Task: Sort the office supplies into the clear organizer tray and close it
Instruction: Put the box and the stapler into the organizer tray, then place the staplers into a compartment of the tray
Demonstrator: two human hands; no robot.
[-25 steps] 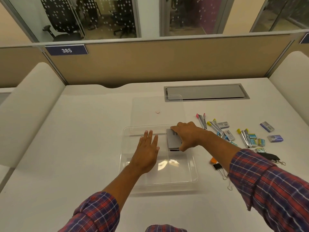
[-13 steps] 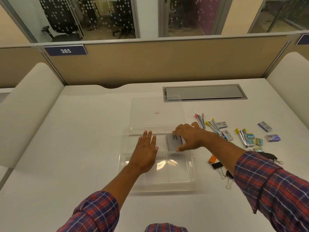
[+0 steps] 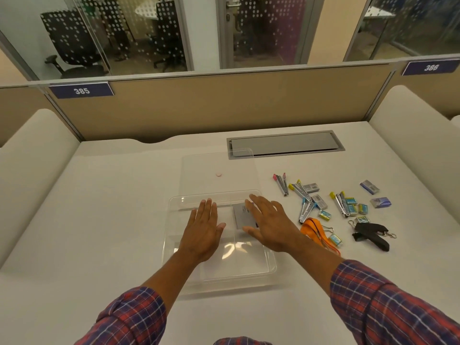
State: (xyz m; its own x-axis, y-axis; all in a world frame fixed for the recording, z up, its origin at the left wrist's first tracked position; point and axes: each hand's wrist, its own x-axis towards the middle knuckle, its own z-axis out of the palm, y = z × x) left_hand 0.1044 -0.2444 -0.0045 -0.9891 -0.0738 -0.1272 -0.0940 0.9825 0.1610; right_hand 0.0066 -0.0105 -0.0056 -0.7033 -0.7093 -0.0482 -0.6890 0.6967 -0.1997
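Observation:
The clear organizer tray [image 3: 171,245] lies open on the white desk in front of me. Its clear lid [image 3: 219,165] lies flat just behind it. A grey card-like pack [image 3: 242,216] rests in the tray's far right compartment. My left hand [image 3: 202,229] lies flat and open over the tray's middle. My right hand [image 3: 270,225] hovers open at the tray's right side, partly covering the grey pack and holding nothing. Loose supplies lie to the right: several small staplers [image 3: 302,195], staple boxes [image 3: 351,206], an orange lanyard [image 3: 315,229] and a black lanyard [image 3: 371,235].
A grey cable hatch [image 3: 286,144] is set in the desk behind the supplies. A tan partition [image 3: 224,105] closes the desk's far edge, and padded white dividers [image 3: 32,155] stand at both sides. A small pink dot [image 3: 218,174] sits on the lid.
My right hand let go of the grey pack in the far right compartment, opened, and drew back toward the right. My left hand stayed flat on the tray.

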